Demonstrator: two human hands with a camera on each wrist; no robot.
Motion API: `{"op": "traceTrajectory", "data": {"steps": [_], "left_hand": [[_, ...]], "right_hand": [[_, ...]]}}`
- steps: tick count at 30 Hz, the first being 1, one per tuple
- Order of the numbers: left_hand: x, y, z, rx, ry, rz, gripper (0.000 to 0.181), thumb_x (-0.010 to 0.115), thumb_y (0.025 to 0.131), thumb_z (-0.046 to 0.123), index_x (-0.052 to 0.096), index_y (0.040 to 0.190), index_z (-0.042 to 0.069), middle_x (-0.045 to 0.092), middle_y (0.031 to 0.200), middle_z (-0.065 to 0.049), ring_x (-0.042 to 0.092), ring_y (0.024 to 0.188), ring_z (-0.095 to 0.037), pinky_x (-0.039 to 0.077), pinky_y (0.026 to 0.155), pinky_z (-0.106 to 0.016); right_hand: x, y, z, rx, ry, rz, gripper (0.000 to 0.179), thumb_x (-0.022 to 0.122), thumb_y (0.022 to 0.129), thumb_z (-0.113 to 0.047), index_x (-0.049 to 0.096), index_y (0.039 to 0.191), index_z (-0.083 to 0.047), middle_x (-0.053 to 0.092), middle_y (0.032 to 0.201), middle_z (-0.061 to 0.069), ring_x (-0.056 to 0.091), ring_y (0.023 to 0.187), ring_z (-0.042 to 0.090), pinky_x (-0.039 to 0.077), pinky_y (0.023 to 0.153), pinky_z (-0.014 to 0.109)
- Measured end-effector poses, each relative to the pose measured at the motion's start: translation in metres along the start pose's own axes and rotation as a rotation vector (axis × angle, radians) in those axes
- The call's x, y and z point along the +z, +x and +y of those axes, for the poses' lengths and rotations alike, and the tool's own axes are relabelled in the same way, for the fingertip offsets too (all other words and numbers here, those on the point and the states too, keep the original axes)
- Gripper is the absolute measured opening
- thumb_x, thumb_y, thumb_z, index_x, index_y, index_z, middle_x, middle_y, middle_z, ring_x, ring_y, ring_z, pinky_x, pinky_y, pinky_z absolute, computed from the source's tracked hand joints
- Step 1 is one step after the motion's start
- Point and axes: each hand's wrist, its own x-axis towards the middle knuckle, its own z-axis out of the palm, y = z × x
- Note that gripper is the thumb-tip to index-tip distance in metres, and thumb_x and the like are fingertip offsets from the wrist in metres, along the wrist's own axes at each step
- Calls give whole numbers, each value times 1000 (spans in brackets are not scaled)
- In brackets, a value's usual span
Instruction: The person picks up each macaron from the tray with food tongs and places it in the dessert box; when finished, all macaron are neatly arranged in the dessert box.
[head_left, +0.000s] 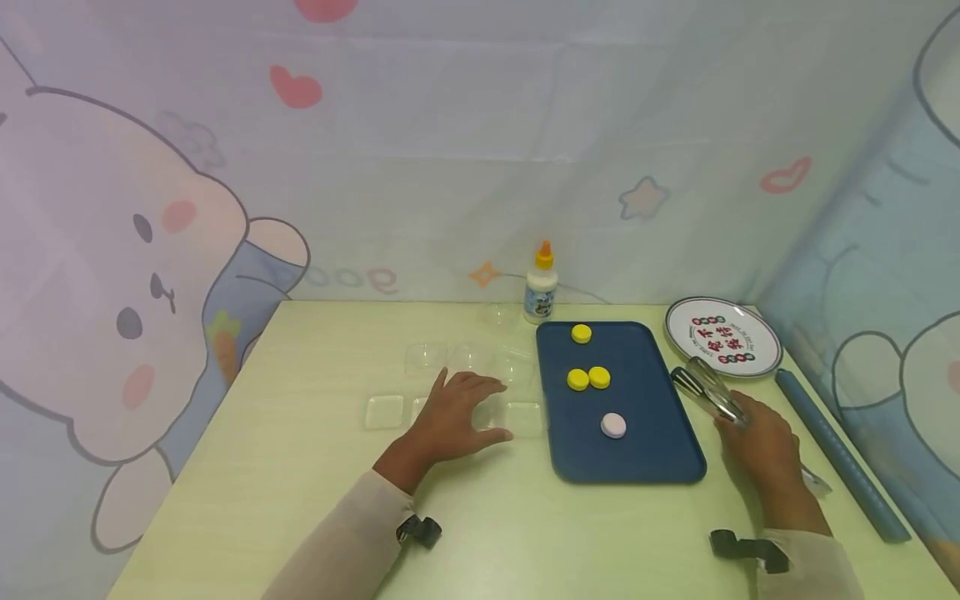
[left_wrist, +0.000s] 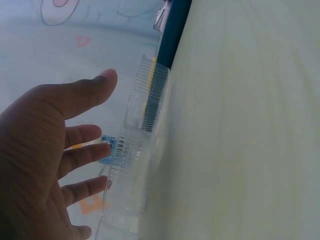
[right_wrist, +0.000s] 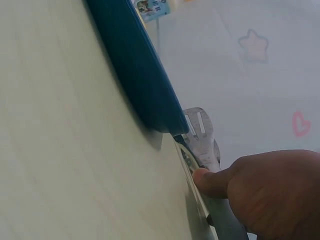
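Note:
My left hand (head_left: 453, 423) hovers with spread fingers over several clear plastic boxes (head_left: 385, 412) on the table. In the left wrist view, the hand (left_wrist: 37, 145) holds nothing, and its fingertips come close to a clear box (left_wrist: 132, 165). My right hand (head_left: 767, 442) grips metal tongs (head_left: 712, 393) beside the tray, their slotted end pointing toward the plate. The right wrist view has the thumb pressing on the tongs (right_wrist: 202, 142). A dark blue tray (head_left: 630, 462) between the hands carries three yellow discs (head_left: 599, 377) and one pale pink disc (head_left: 613, 426).
Behind the tray stands a white bottle (head_left: 541, 292) with an orange tip. A white plate (head_left: 759, 333) with red and green print lies at the back right. Along the right side of the table lies a blue-grey rod (head_left: 843, 458). Printed cloth walls border the table.

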Motion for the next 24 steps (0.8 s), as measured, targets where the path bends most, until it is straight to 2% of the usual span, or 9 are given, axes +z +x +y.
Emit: {"op": "traceTrajectory", "data": {"steps": [4, 11, 17, 21, 24], "left_hand": [[1, 0, 0, 7, -4, -6, 68, 85, 90, 53, 67, 147, 19, 68, 152, -2, 57, 145, -30, 21, 129, -79], [0, -1, 1, 9, -11, -16, 69, 86, 90, 52, 68, 148, 19, 67, 154, -3, 55, 148, -30, 19, 129, -80], [0, -1, 3, 16, 12, -25, 67, 84, 91, 53, 68, 148, 20, 66, 156, -2, 53, 149, -33, 20, 129, -81], [0, -1, 3, 16, 21, -23, 67, 84, 92, 53, 68, 148, 20, 66, 156, -2, 53, 149, -33, 20, 129, -80], [0, -1, 4, 14, 29, -16, 67, 83, 92, 53, 68, 148, 20, 66, 156, -2, 54, 149, -32, 21, 129, -80]], "right_hand": [[0, 0, 1, -20, 0, 20, 49, 71, 103, -16, 59, 146, 2, 62, 140, 41, 58, 126, 67, 46, 88, 75], [-2, -2, -3, -45, 15, 33, 45, 72, 102, -11, 61, 143, 5, 65, 132, 41, 61, 121, 65, 49, 91, 74], [-2, -3, -5, -47, 26, 42, 45, 72, 102, -8, 60, 142, 7, 64, 133, 41, 61, 121, 64, 49, 94, 74], [-3, -6, -9, -72, 30, 97, 45, 73, 101, -8, 60, 142, 8, 64, 133, 41, 60, 121, 65, 48, 95, 74], [-4, -7, -13, -115, 32, 174, 44, 74, 100, -6, 62, 140, 8, 65, 130, 41, 61, 119, 65, 48, 92, 74]]}}
